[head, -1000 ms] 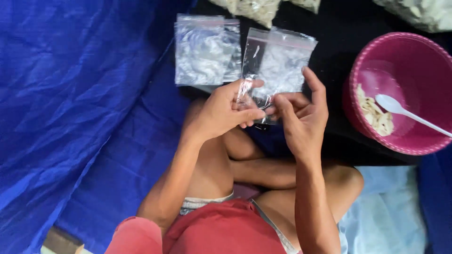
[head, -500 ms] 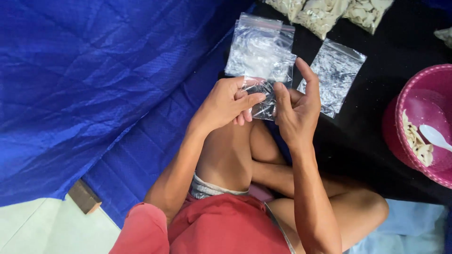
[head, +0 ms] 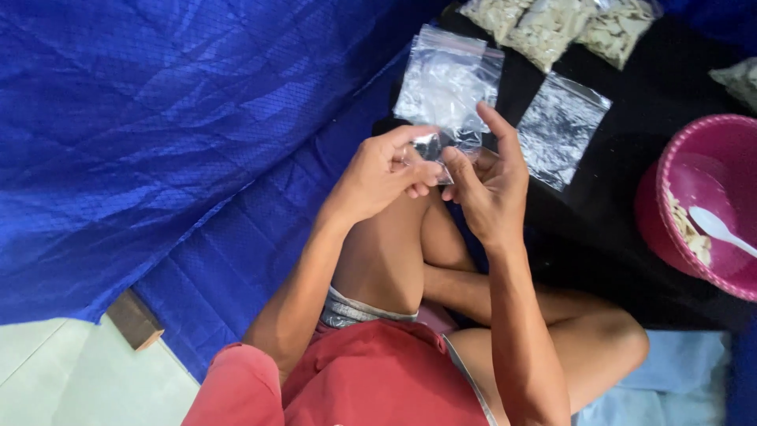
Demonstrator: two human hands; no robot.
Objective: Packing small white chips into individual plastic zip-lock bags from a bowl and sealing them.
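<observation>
Small clear plastic zip bag (head: 435, 147): pinched between your left hand (head: 384, 175) and right hand (head: 490, 185), above your knee, near the black mat's (head: 623, 189) left edge. Film looks light, limp, slippery. Grip it at the stiffer zip strip.

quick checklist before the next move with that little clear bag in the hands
1. Both hands on the small clear bag: ok; left hand and right hand pinch it.
2. Bag mouth open: cannot tell, fingers cover it.
3. Pink basin beside the right hand: ok.
4. White spoon in the basin: ok.
5. Empty bags lying flat on the black sheet: ok.
</observation>
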